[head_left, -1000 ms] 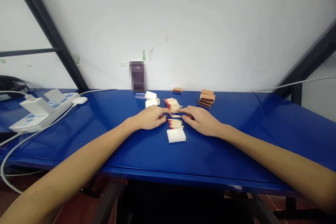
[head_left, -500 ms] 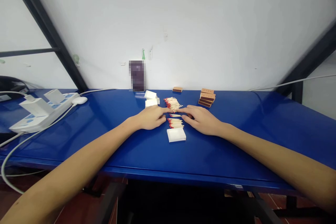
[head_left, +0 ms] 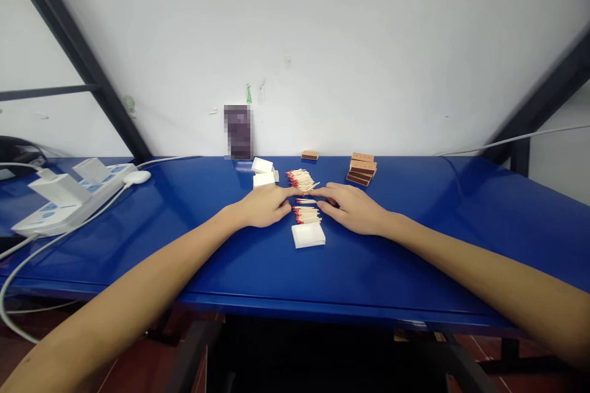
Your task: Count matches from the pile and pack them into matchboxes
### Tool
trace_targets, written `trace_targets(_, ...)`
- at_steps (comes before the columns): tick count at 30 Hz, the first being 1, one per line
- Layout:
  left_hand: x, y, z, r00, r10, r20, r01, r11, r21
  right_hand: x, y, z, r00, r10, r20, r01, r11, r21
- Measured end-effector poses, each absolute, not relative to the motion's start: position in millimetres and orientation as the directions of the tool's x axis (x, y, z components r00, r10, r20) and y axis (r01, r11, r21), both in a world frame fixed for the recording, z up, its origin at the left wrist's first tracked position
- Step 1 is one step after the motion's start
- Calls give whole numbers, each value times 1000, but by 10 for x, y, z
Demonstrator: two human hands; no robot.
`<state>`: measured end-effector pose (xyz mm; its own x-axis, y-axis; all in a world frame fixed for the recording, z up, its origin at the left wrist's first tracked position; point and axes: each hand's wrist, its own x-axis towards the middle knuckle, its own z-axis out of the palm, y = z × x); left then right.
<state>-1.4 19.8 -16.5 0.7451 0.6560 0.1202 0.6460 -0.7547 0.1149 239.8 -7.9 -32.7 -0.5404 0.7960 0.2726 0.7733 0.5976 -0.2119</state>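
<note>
My left hand [head_left: 263, 206] lies palm down on the bench [head_left: 415, 245] just left of the middle of the frame, fingers stretched toward the centre. My right hand [head_left: 354, 209] mirrors it just right of the middle. The fingertips of the two hands nearly meet over a few loose matches [head_left: 306, 201]. I cannot tell from here whether either hand is pinching a match or only resting on them.

Between the two hands, a little lower in the frame, sits a small bundle of matches [head_left: 306, 215] with its red heads pointing left. Just below it lies an open white tray [head_left: 308, 235], close to the bundle. Above the fingertips is a bigger pile of matches [head_left: 300, 179], lying fanned out.

To the upper left of that pile lie two more white trays [head_left: 263, 172], one just behind the other. To the upper right is a stack of brown matchbox sleeves [head_left: 362, 170], and a single brown sleeve [head_left: 310, 155] lies by the wall, near the pile.

At the far left of the frame a white power strip [head_left: 69, 199] rests on the bench with adapters plugged in and a white cable [head_left: 55, 239] curving off the edge.
</note>
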Motion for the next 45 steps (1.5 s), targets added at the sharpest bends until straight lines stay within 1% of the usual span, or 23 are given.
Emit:
trace_targets(7,-6,191,-147,742,663,99,648,-747,147,2392,-84,-318,-529,805,269,780,586,-220)
trace_targets(13,-1,177,-135,731,676,95,667,-737,109,2400,-67,-324,-536,800,269,761,596,-257)
trace_targets(19,6,161,-128,759,642,111,638,-767,74,2411,-49,-329,-545,791,277,740,609,-286)
trace_targets(27,40,162,-139,748,656,103,658,-753,23,2409,5,-350,-530,798,288,719,603,-347)
trace_targets(33,21,151,-127,741,663,104,665,-746,15,2404,15,-337,-502,823,264,735,568,-370)
trace_targets(40,19,146,-118,764,636,107,639,-769,8,2411,-5,-323,-509,820,262,725,573,-383)
trace_targets(45,18,145,-121,752,651,101,654,-756,7,2423,-6,-341,-524,804,281,706,595,-384)
